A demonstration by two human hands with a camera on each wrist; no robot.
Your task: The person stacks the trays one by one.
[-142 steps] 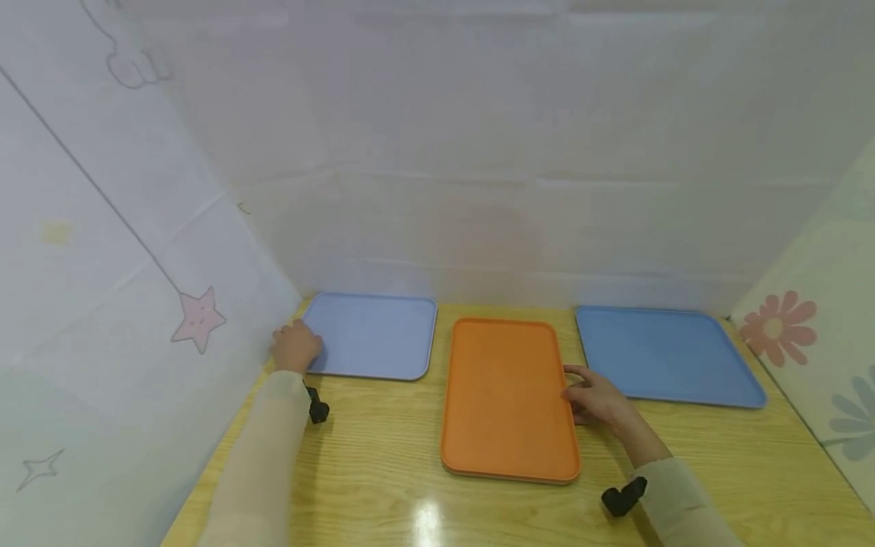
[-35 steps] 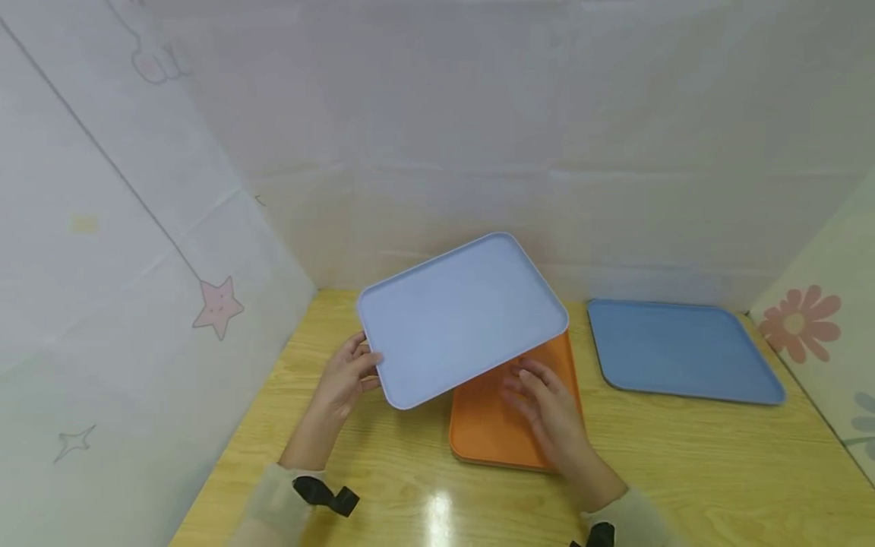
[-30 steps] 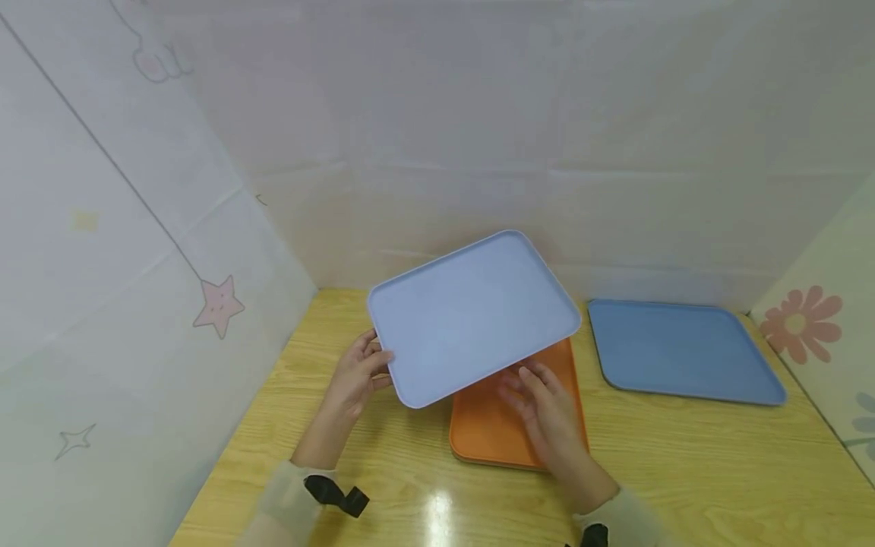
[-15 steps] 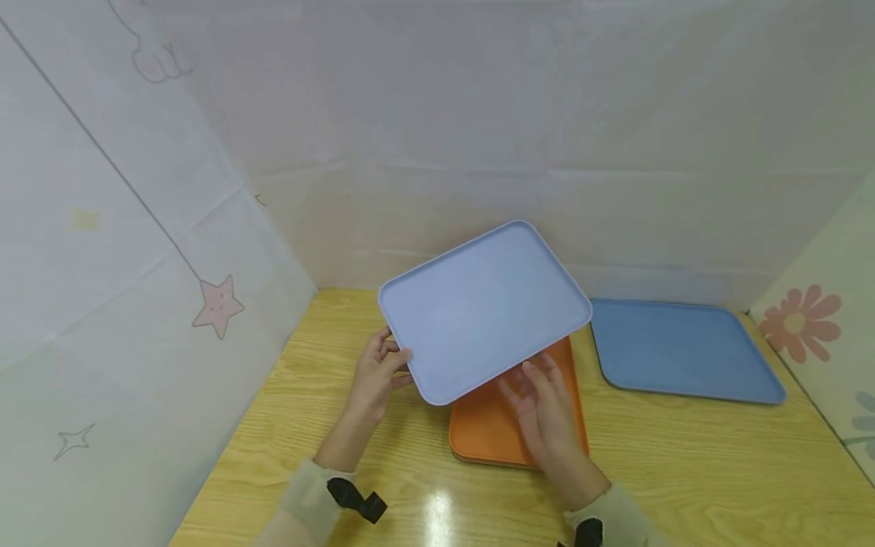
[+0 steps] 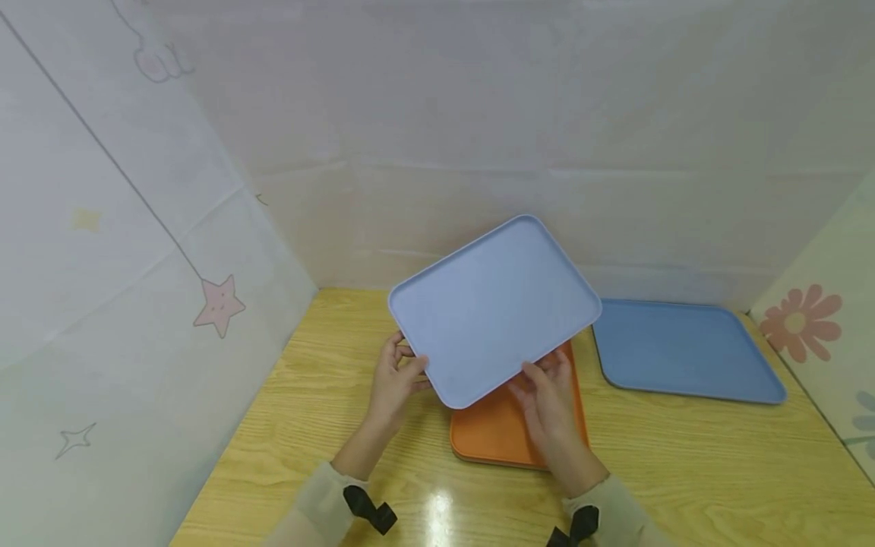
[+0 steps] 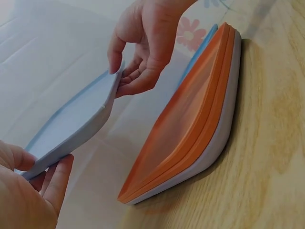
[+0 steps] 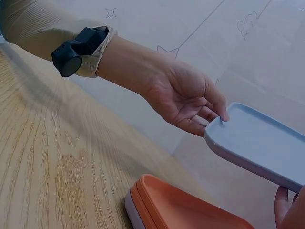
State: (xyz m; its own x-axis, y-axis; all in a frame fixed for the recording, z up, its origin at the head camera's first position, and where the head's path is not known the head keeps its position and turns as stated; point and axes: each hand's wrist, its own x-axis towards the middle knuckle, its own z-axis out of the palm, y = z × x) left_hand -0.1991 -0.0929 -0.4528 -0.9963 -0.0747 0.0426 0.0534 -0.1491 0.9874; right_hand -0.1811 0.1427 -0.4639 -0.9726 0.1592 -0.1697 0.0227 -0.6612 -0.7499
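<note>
A light blue tray (image 5: 495,311) is held up and tilted above the table, over the stack. My left hand (image 5: 395,384) grips its left short edge, thumb on the upper face and fingers beneath. At the near long edge my right hand (image 5: 550,406) pinches the rim; in the left wrist view the right thumb (image 6: 114,59) rests on top with the fingers below. Beneath the tray lies a stack of orange trays (image 5: 488,441), partly hidden by it and the right hand. The left wrist view shows a pale tray (image 6: 209,160) at the bottom of the stack.
A darker blue tray (image 5: 687,349) lies flat at the back right of the wooden table (image 5: 273,441). A white back wall sheet (image 5: 437,137) stands close behind. Printed side sheets border the table left and right.
The light blue tray, earlier flat at the back left, is now lifted over the orange stack. During the last second it moved right and slightly up, and the right hand took hold of its near edge.
</note>
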